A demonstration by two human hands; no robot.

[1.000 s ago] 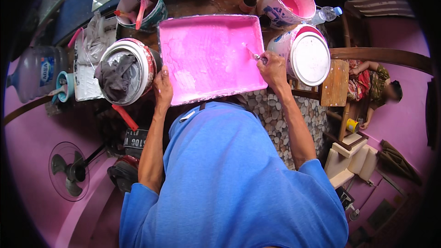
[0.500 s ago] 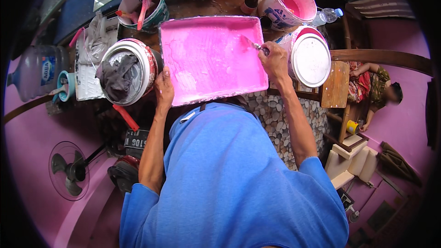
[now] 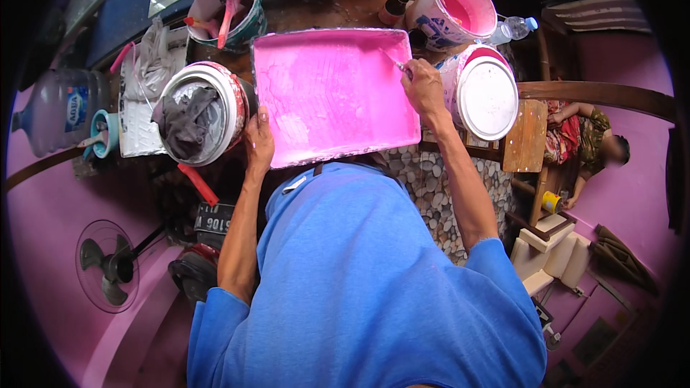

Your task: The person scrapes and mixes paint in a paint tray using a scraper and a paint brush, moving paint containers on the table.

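A shallow rectangular paint tray (image 3: 416,111) spans the middle, its inside coated in wet bright pink paint with ridged streaks. My left hand (image 3: 259,140) is closed on its lower left edge, thumb up along the rim; the fingers underneath are hidden. Over the tray's upper right corner, my right hand (image 3: 424,90) grips a small scraper (image 3: 399,66), whose tip points into the pink paint. Most of the scraper's handle is covered by my fingers.
Left of the tray stands a lidded bucket (image 3: 228,86) with a dark rag (image 3: 188,122) on top. A white-lidded bucket (image 3: 489,97) stands close on the right, a pink paint bucket (image 3: 463,11) behind it. A dark bottle (image 3: 393,8) is beyond the tray. A person (image 3: 589,136) sits at the far right.
My right hand has moved a little up and left, and the scraper now sits nearer the tray's upper right corner. The left hand keeps its place on the tray.
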